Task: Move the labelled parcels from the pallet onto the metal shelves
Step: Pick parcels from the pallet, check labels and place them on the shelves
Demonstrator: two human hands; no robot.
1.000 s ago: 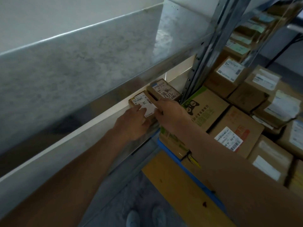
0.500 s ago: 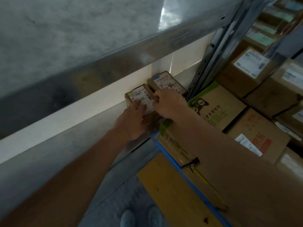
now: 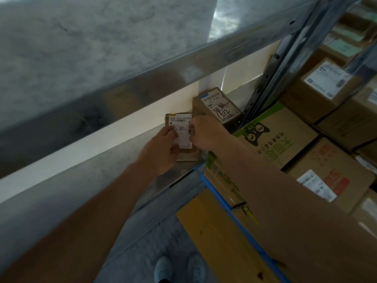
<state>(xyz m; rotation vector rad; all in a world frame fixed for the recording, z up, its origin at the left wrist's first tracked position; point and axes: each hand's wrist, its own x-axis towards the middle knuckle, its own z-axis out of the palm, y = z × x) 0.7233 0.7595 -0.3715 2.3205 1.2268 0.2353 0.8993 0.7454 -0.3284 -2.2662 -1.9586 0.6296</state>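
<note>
my shoes (image 3: 179,268) are on the floor at the bottom, and both forearms reach up and away from me to the lower shelf (image 3: 126,158). my left hand (image 3: 161,148) lies on the near left part of the small parcel (image 3: 181,137), fingers curled over its edge and onto the label. my right hand (image 3: 206,135) pinches its right edge, so both hold it, one from each side. the parcel lies flat on the shelf, long axis running away from me toward the back wall, and both hands are equally near. just beyond it to the right is a second parcel (image 3: 218,107) marked 1512, close by or touching; i'd judge the next move is sliding mine in beside it. the pallet boxes (image 3: 285,135) lie off to my right
</note>
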